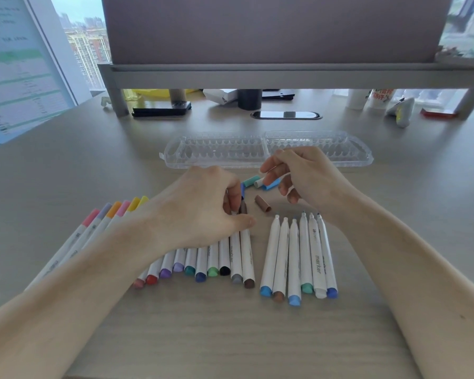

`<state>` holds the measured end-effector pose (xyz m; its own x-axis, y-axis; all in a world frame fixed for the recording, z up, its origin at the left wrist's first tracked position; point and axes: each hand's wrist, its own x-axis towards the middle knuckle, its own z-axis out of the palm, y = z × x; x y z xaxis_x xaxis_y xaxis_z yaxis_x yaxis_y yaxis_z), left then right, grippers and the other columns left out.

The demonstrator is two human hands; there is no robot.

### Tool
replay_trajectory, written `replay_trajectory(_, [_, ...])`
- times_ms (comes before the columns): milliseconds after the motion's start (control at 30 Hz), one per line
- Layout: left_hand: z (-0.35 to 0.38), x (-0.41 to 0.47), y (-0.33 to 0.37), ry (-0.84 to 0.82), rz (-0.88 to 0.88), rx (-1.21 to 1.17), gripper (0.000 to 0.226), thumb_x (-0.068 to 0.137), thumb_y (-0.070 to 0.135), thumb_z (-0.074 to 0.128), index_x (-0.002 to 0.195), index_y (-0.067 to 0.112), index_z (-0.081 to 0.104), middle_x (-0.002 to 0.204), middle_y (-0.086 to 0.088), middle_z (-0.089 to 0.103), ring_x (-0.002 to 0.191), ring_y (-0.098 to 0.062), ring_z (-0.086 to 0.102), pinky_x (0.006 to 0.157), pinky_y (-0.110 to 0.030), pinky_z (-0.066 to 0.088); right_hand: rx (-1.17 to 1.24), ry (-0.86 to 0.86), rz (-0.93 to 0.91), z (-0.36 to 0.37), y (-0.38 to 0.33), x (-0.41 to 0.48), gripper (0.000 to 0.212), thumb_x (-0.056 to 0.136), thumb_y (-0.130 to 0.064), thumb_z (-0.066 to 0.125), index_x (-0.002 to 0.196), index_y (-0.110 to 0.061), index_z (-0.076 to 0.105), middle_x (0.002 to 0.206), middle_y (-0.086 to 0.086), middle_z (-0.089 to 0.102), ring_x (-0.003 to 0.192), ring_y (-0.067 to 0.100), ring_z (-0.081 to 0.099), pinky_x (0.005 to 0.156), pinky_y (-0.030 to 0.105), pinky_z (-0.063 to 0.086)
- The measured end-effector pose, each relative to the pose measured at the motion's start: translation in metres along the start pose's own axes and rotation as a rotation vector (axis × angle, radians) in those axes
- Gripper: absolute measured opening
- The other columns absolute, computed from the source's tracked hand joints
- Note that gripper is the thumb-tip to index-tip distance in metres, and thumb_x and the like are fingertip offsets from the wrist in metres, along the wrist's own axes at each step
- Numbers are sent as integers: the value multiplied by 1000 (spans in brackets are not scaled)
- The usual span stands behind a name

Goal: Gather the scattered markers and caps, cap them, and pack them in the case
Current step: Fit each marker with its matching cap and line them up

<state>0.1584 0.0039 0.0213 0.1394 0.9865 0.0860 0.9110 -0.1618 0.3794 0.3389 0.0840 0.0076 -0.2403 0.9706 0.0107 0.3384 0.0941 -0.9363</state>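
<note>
Six uncapped markers lie in one group. Among the capped markers, six coloured caps and ten coloured tail ends show; part of that row is hidden. Five loose caps are visible. One clear case lies open.

Capped markers: white barrels, coloured caps, one side-by-side row, left.
Brown marker: capped, rightmost in that row.
Uncapped markers: six, tips bare, bunched together, right.
Teal cap, white cap, blue cap: clustered beyond the markers.
Brown cap: alone, nearer.
Case: clear, open, flat, farthest.
</note>
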Motion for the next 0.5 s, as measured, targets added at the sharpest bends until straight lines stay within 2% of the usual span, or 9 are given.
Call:
replay_trajectory(200, [-2, 4, 13, 19, 52, -48, 25, 86, 47, 76, 71, 29, 66, 63, 13, 63, 59, 1, 59, 52, -11, 39, 6, 30, 7, -1, 0, -1, 37, 106, -20, 43, 89, -8, 74, 73, 2, 76, 57, 15, 53, 48, 26, 40])
replay_trajectory(233, [-1, 6, 18, -16, 54, -42, 25, 86, 46, 76, 71, 28, 68, 64, 12, 65, 60, 0, 61, 54, -13, 42, 7, 39, 8, -1, 0, -1, 38, 106, -21, 43, 89, -8, 74, 73, 2, 75, 58, 15, 53, 48, 26, 40])
replay_trajectory(367, [5, 12, 34, -191, 19, 72, 30, 83, 50, 74, 75, 21, 70, 77, 3, 71, 73, -16, 69, 69, -40, 61, 10, 62, 13, -1, 0, 0, 38, 106, -21, 42, 88, -9, 74, 73, 2, 75, 57, 16, 53, 47, 27, 40])
replay_trajectory(500, [10, 16, 38, -204, -10, 120, 32, 80, 46, 73, 68, 21, 57, 65, 2, 61, 63, -18, 62, 64, -39, 57, 20, 78, 4, -2, 0, 0, 40, 107, -22, 42, 87, -8, 74, 72, 2, 75, 54, 14, 52, 47, 26, 40])
